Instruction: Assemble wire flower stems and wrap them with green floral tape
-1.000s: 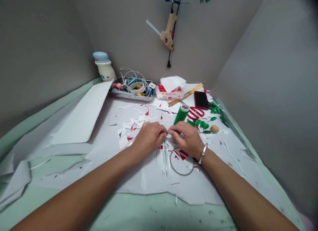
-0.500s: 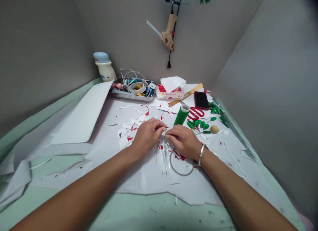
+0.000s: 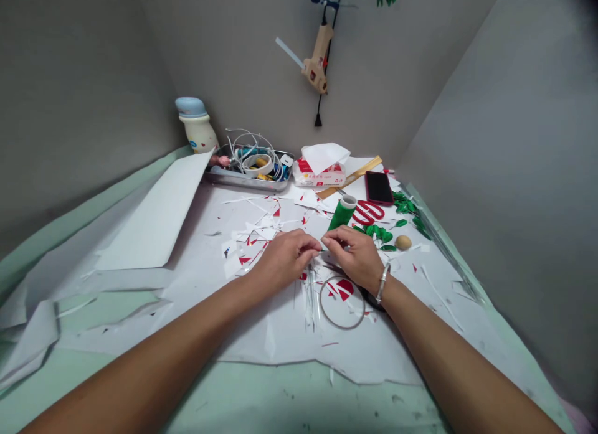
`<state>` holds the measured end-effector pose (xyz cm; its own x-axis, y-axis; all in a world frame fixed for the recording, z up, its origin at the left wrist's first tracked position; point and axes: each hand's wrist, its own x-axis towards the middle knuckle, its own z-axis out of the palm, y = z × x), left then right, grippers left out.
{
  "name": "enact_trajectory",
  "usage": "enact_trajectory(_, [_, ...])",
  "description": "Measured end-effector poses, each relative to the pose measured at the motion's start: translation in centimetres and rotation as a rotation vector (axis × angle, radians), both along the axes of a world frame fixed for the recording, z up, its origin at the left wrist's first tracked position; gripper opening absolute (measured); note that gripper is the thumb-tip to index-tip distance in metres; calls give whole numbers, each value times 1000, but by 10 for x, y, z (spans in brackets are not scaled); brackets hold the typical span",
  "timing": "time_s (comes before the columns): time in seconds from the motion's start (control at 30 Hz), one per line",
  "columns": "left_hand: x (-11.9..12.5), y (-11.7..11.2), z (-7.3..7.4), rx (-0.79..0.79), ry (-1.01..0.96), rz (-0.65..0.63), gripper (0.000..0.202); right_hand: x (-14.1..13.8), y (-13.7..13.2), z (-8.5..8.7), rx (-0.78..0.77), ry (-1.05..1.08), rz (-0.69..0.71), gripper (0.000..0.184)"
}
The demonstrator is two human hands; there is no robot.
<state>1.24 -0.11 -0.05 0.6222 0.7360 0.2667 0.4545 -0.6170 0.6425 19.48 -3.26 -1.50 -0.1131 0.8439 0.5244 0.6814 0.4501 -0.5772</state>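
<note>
My left hand (image 3: 287, 254) is closed in a pinch over the middle of the paper-covered table. A tiny greenish bit shows at its fingertips, too small to name. Close by on the right, my right hand (image 3: 359, 256) has thumb and finger pinched together; what they hold, if anything, does not show clearly. Just behind the right hand a spool of green thread (image 3: 341, 216) stands tilted. Below the hands lie a thin round hoop (image 3: 342, 328) and a bundle of thin pale wires (image 3: 310, 303). A black-handled tool (image 3: 372, 301) is partly hidden under my right wrist.
Red-handled scissors (image 3: 369, 213), green leaf shapes (image 3: 380, 233), a round tan ball (image 3: 403, 242) and a phone (image 3: 379, 188) lie at right. Behind are a tissue pack (image 3: 320, 175) and a metal tray (image 3: 252, 183). A glue gun (image 3: 319, 60) hangs on the wall. Paper scraps surround the hands.
Both hands have shifted: the left a little right and down, the right slightly right with its fingers raised. More of the hoop and the black-handled tool now shows.
</note>
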Motion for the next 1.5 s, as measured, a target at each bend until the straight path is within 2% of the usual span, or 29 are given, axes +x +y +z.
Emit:
enact_trajectory(0.3, [-1, 0, 1, -77, -66, 27, 17, 0, 1, -4, -38, -16, 25, 14])
enact_trajectory(0.47, [-1, -1, 3, -107, -113, 108, 16, -4, 0, -4, -46, -105, 78, 13])
enact_trajectory(0.63, [-1, 1, 3, -38, -86, 227, 15, -6, -5, -2, -15, -203, 134, 13])
enact_trajectory(0.73, [-1, 1, 3, 1, -39, 204, 18, -7, -8, 2, 44, -224, 122, 13])
enact_trajectory(0.87, [-2, 1, 2, 61, 36, 103, 22, -7, -8, 6, 103, -192, 68, 15])
enact_trajectory(1.03, [-1, 1, -2, 99, 46, 6, 20, -2, -3, 4, 38, -64, 41, 15])
enact_trajectory(1.17, [0, 3, -2, 87, 19, 44, 16, 1, 0, -1, -30, -44, 52, 15])
enact_trajectory(1.3, [-1, 4, -1, 77, 4, 110, 14, -2, -2, -3, -47, -164, 125, 13])
enact_trajectory(1.5, [-2, 5, -3, 145, 73, 169, 17, -6, -8, 2, 34, -290, 147, 13])
